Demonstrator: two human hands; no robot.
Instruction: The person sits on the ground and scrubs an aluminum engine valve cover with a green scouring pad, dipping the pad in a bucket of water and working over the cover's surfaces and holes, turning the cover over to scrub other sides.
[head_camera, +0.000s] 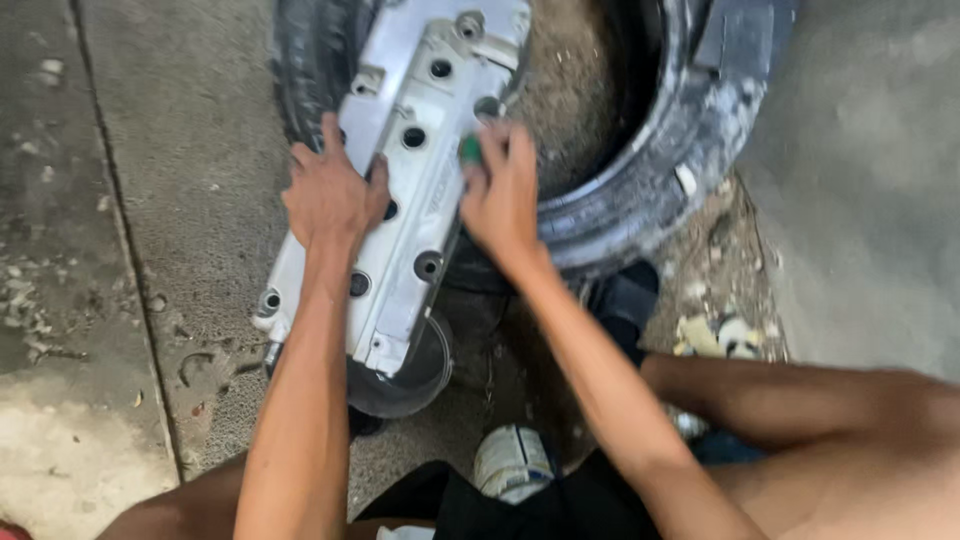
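Observation:
A long silver engine valve cover (415, 110) with several round holes lies tilted across a worn black tyre (650, 170). My left hand (330, 195) presses flat on the cover's left side, fingers spread. My right hand (500, 190) rests on the cover's right edge with its fingers closed on a small green pad (469, 150), most of which is hidden under the fingers.
A dark round bowl (420, 375) sits under the cover's near end. A white can (512, 462) stands by my legs. Cracked concrete floor (150, 200) spreads to the left, and a grey wall (870, 180) rises at right. Litter (720, 335) lies beside the tyre.

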